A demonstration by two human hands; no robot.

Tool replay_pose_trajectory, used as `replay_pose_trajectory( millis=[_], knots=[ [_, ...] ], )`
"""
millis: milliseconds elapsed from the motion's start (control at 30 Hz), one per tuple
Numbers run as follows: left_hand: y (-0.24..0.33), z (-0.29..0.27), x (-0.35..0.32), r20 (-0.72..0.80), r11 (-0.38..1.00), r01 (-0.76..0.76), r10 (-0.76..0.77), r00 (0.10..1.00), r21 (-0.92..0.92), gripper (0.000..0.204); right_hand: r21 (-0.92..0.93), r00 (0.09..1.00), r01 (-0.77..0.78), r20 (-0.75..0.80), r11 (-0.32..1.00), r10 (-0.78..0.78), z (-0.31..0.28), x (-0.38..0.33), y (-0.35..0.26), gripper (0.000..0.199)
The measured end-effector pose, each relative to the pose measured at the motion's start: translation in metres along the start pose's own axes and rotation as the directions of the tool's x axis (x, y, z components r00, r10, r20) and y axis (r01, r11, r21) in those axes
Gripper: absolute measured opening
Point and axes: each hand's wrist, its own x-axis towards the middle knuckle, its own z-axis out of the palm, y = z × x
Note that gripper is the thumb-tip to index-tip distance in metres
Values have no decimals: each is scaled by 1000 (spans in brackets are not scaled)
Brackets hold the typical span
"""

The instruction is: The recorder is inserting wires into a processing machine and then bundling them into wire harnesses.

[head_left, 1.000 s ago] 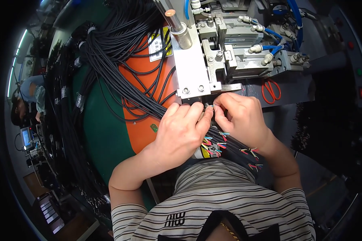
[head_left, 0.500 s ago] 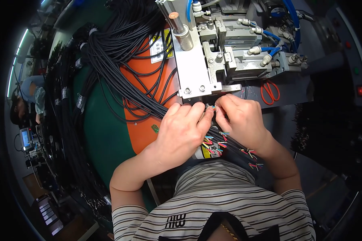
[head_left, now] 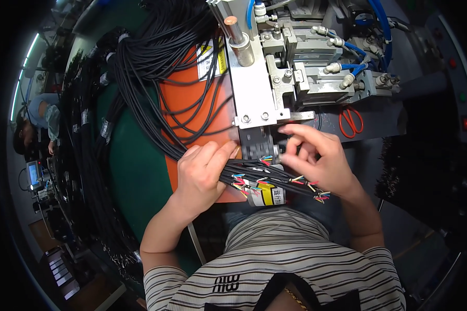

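Note:
My left hand (head_left: 202, 176) lies over a bundle of black cables (head_left: 155, 78) and holds several of them flat where they cross the orange mat (head_left: 189, 103). The cables' stripped ends (head_left: 254, 181) show coloured inner wires fanned out between my hands. My right hand (head_left: 316, 158) pinches one cable end right at the black jaw (head_left: 254, 147) below the white metal plate (head_left: 251, 88) of a pneumatic machine. Its fingertips hide the wire tip.
The machine (head_left: 316, 57) with blue air hoses fills the top right. Orange-handled scissors (head_left: 350, 120) lie on the grey bench to the right. A green table (head_left: 132, 171) carries many more cable bundles on the left. Another person (head_left: 33, 122) sits at far left.
Both hands have drawn apart slightly. My right hand has lifted its fingers toward the jaw, and the coloured wire ends are now uncovered between the hands.

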Motion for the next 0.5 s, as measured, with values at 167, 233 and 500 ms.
replay_pose_trajectory(
  millis=[167, 233, 500],
  knots=[
    [13, -7, 8, -26, 976, -201, 199, 980, -85, 34, 54, 951, 170, 252, 984, -178, 4, 6, -13, 33],
    [7, -7, 5, 37, 962, -273, 273, 961, -14, 35, 115, 938, 282, 175, 953, -299, 11, 4, -12, 34],
    [-3, -1, 1, 65, 995, -4, 11, 998, -102, 47, 241, 972, 149, 141, 959, -187, 8, -1, -2, 27]
  ],
)
